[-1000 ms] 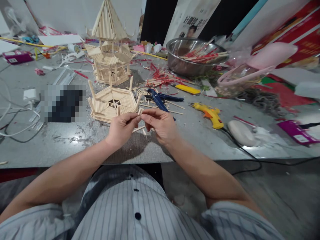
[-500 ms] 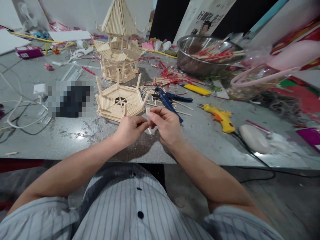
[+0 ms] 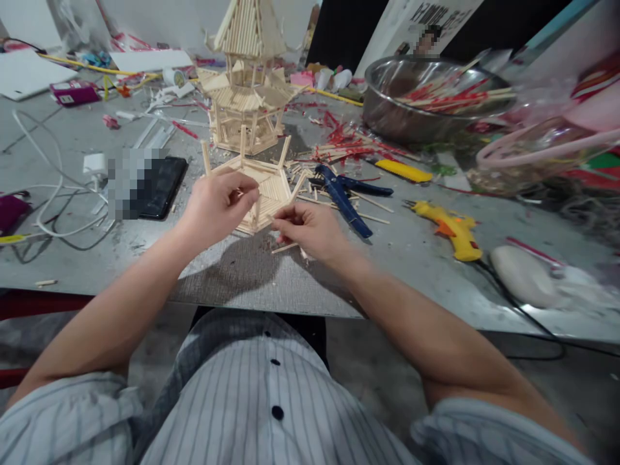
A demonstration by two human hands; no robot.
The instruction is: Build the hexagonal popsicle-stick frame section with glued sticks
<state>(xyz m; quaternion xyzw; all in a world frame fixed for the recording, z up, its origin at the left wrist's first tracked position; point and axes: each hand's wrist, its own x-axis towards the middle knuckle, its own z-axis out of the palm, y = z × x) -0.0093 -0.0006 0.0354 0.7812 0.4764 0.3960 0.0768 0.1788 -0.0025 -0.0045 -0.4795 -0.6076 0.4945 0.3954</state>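
Note:
A hexagonal base of wooden sticks (image 3: 274,187), with short upright posts at its corners, lies on the table. My left hand (image 3: 213,203) is over its near left part, thumb and fingers pinched together beside a front post; whatever they hold is hidden. At the base's near right edge is my right hand (image 3: 312,229), its fingers closed, and I cannot make out what is in them. Loose stick pieces (image 3: 285,248) lie beneath that hand. Behind the base stands a stick pagoda model (image 3: 245,97) with tiered roofs.
Blue pliers (image 3: 343,200), a yellow utility knife (image 3: 403,170) and a yellow glue gun (image 3: 450,229) lie to the right. A metal bowl (image 3: 387,116) holds red-tipped sticks. On the left are a dark phone (image 3: 167,187) and a white charger (image 3: 95,163) with cables.
My hands, close together before, have separated. The left moved up and left over the base; the right stayed near its right edge. The view has shifted, so the table things appear further right.

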